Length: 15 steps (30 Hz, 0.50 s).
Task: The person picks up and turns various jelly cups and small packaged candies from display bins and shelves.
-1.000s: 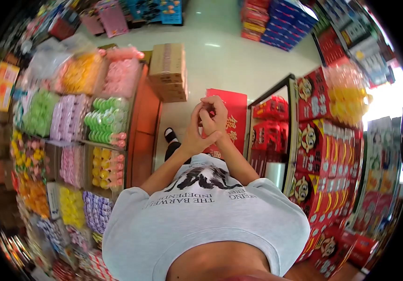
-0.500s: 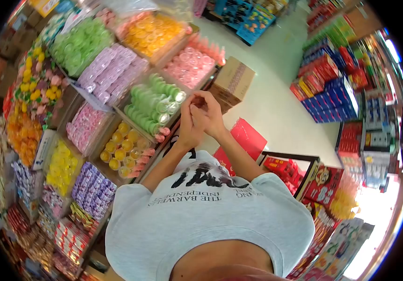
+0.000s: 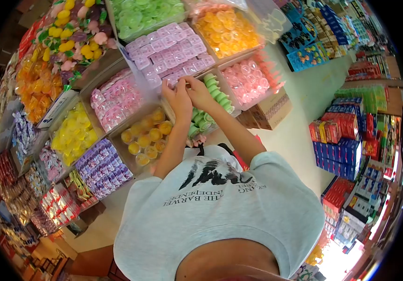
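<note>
My left hand (image 3: pixel 179 100) and my right hand (image 3: pixel 199 93) are close together, with curled fingers meeting over the near edge of the box of purple packets (image 3: pixel 175 49). Any item between the fingertips is too small and hidden to name. Beneath and beside my right hand is the box of green cups (image 3: pixel 217 93), partly covered by that hand and forearm. Yellow-orange cups (image 3: pixel 150 136) lie in a box to the left of my left forearm.
Pink cups (image 3: pixel 246 82), orange cups (image 3: pixel 227 35) and light green cups (image 3: pixel 147 16) fill neighbouring boxes. A cardboard carton (image 3: pixel 274 110) stands on the floor at the display's right edge. Stacked blue boxes (image 3: pixel 337 150) stand across the aisle.
The view has turned and moved closer to the candy boxes. My joined hands have gone from the right edge of the green cups to the near edge of the purple packets.
</note>
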Tool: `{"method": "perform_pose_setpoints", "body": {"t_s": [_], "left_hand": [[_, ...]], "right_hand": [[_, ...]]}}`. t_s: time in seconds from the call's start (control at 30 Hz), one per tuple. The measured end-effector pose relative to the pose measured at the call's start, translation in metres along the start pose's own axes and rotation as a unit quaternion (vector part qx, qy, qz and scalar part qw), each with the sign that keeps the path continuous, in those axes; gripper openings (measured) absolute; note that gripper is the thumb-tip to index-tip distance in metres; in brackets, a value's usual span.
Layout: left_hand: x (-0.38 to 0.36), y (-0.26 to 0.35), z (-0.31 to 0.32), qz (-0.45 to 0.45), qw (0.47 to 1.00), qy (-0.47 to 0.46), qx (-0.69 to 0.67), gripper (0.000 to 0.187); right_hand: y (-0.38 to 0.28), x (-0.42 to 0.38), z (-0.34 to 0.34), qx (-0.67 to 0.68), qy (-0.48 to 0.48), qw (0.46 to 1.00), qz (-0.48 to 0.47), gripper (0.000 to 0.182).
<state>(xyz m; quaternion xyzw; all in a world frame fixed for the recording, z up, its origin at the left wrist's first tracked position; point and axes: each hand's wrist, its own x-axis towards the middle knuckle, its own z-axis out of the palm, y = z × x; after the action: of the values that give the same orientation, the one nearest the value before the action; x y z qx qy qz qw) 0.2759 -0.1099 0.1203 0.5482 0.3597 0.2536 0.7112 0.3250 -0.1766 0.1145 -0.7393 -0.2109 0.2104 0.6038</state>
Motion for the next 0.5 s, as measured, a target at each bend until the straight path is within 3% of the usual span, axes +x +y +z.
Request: {"method": "perform_pose_setpoints", "body": {"t_s": [0.07, 0.13, 0.2, 0.3, 0.43, 0.5], "left_hand": [[0.028, -0.017, -0.003, -0.039, 0.997, 0.059, -0.02, 0.076], [0.044, -0.014, -0.007, -0.04, 0.995, 0.094, 0.02, 0.082], [0.061, -0.024, -0.014, -0.109, 0.989, 0.099, 0.011, 0.081], [0.061, -0.023, -0.019, -0.111, 0.991, 0.075, -0.011, 0.085], [0.059, -0.011, -0.021, -0.13, 0.99, 0.045, -0.041, 0.083], [0.054, 0.006, -0.019, -0.144, 0.984, 0.019, -0.106, 0.072]], "right_hand": [[0.003, 0.029, 0.012, -0.003, -0.044, 0.997, 0.056, 0.029], [0.028, 0.057, 0.029, -0.053, -0.025, 0.998, 0.021, 0.033], [0.036, 0.074, 0.039, -0.164, -0.054, 0.985, -0.027, 0.038], [0.069, 0.093, 0.056, -0.094, -0.085, 0.992, 0.031, 0.039], [0.087, 0.095, 0.059, -0.135, -0.129, 0.982, 0.028, 0.039], [0.089, 0.089, 0.063, -0.071, -0.018, 0.992, 0.103, 0.032]]}}
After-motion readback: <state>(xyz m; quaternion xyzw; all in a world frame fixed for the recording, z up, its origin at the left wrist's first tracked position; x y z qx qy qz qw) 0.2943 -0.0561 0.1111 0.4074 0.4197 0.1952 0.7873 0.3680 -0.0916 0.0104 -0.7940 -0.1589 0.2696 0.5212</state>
